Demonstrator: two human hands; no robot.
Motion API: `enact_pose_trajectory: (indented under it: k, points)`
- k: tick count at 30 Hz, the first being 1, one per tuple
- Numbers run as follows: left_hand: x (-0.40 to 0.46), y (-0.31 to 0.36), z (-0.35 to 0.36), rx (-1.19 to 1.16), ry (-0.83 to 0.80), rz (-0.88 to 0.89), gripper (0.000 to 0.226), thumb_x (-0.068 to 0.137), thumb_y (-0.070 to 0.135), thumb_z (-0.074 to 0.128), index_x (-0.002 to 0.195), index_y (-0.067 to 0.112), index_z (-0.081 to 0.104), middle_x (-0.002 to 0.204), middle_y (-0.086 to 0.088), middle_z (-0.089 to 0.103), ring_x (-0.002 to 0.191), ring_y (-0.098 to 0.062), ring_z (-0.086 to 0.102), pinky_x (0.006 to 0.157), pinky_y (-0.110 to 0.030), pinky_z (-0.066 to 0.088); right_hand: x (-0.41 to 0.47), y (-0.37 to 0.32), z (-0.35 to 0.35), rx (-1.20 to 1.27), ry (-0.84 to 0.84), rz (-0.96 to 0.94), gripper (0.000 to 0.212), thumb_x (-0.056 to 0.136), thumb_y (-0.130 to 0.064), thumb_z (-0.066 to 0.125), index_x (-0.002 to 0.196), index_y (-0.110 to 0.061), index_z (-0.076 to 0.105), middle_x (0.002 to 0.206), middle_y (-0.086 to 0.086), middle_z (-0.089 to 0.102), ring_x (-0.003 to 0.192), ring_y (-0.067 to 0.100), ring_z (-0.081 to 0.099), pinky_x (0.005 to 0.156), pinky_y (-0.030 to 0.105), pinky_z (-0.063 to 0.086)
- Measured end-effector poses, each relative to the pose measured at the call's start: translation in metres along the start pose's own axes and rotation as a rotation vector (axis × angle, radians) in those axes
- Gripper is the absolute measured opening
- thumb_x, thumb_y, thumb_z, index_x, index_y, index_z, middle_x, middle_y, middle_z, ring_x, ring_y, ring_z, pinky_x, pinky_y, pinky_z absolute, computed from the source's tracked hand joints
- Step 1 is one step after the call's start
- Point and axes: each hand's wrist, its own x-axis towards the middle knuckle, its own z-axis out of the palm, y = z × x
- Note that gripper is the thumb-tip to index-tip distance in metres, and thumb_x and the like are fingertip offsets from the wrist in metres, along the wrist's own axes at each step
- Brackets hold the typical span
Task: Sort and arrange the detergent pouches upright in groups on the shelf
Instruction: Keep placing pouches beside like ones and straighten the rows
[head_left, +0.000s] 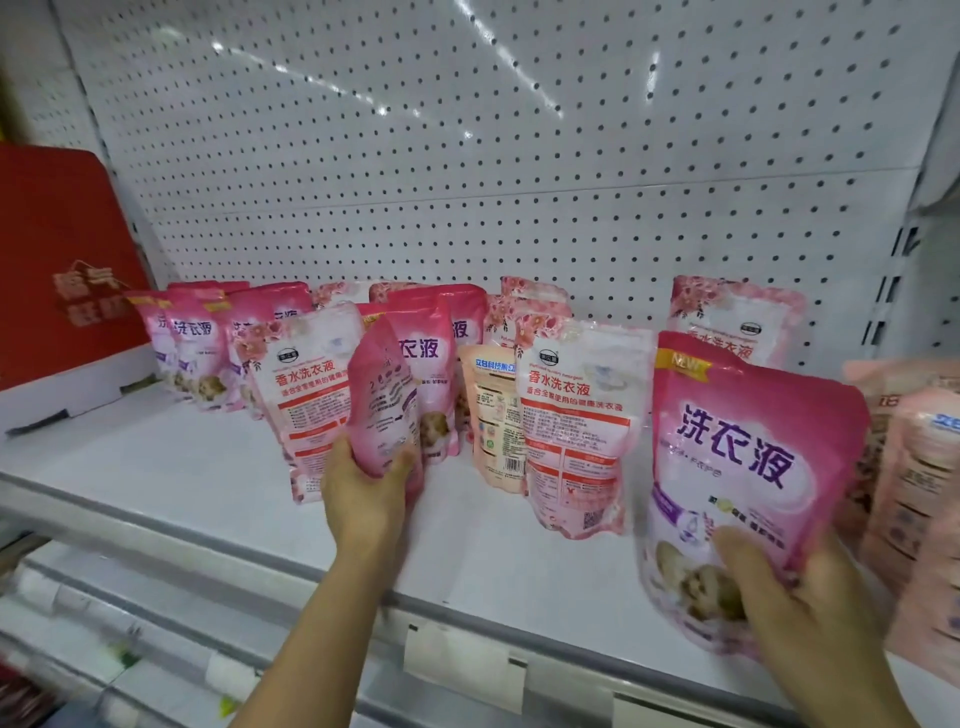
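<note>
My left hand (366, 493) grips the bottom of a pink detergent pouch (383, 400), held upright with its side edge toward me, just above the white shelf (156, 467). My right hand (795, 592) holds the lower corner of a larger pink pouch (748, 467) with purple characters, front facing me, at the shelf's front right. Several pink pouches (208, 338) stand grouped at the back left. White floral pouches (574, 415) stand mid-shelf, back sides toward me. A peach pouch (493, 415) stands between them.
A red box (67, 260) sits at the left end of the shelf. Peach-coloured pouches (919, 467) crowd the right edge. A white pegboard (467, 156) backs the shelf. Price-tag holders (462, 670) hang on the front rail, with a lower shelf below left.
</note>
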Motion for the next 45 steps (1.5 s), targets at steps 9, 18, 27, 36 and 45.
enact_pose_trajectory:
  k: [9,18,27,36,45]
  points:
    - [-0.032,0.02,0.0,0.323,-0.083,0.114,0.1,0.068,0.051,0.083,0.144,0.026,0.024,0.144,-0.005,0.032,0.115,-0.035,0.058,0.085,-0.048,0.052,0.001,0.003,0.005,-0.021,-0.025,0.053,0.051,0.084,-0.022,0.07,0.127,-0.04,0.051,0.1,-0.004,0.069,0.093,0.025,0.064,0.093,0.046,0.047]
    - [-0.034,0.037,0.016,0.267,-0.193,0.203,0.079,0.091,0.028,0.059,0.156,0.023,0.014,0.159,-0.004,0.026,0.128,-0.034,0.051,0.097,-0.048,0.047,-0.003,-0.004,0.007,0.026,-0.064,0.054,0.054,0.077,-0.029,0.075,0.106,-0.065,0.048,0.098,-0.025,0.065,0.085,0.006,0.065,0.082,0.039,0.05]
    - [-0.056,0.046,0.03,0.23,-0.376,0.16,0.112,0.072,0.059,0.074,0.153,0.034,0.002,0.163,0.008,0.008,0.134,-0.028,0.047,0.102,-0.043,0.044,0.0,0.001,0.004,0.078,-0.114,0.038,0.049,0.079,-0.018,0.074,0.103,-0.054,0.05,0.096,-0.021,0.065,0.082,0.001,0.063,0.063,0.016,0.044]
    - [-0.032,0.045,0.022,-0.115,-0.874,0.055,0.077,0.071,0.018,0.088,0.12,0.051,0.038,0.095,0.037,0.067,0.087,0.014,0.066,0.068,-0.014,0.056,0.005,0.009,0.008,0.098,-0.059,0.052,0.05,0.073,-0.011,0.079,0.099,-0.043,0.053,0.088,-0.011,0.066,0.083,0.016,0.065,0.068,0.025,0.048]
    - [0.009,0.038,0.008,0.014,-1.07,0.039,0.072,0.066,0.023,0.089,0.129,0.03,0.055,0.114,0.012,0.072,0.098,-0.001,0.068,0.08,-0.013,0.05,0.003,0.008,0.005,0.122,-0.113,0.082,0.061,0.06,-0.034,0.081,0.111,-0.048,0.052,0.091,-0.021,0.073,0.076,-0.002,0.071,0.054,0.02,0.055]
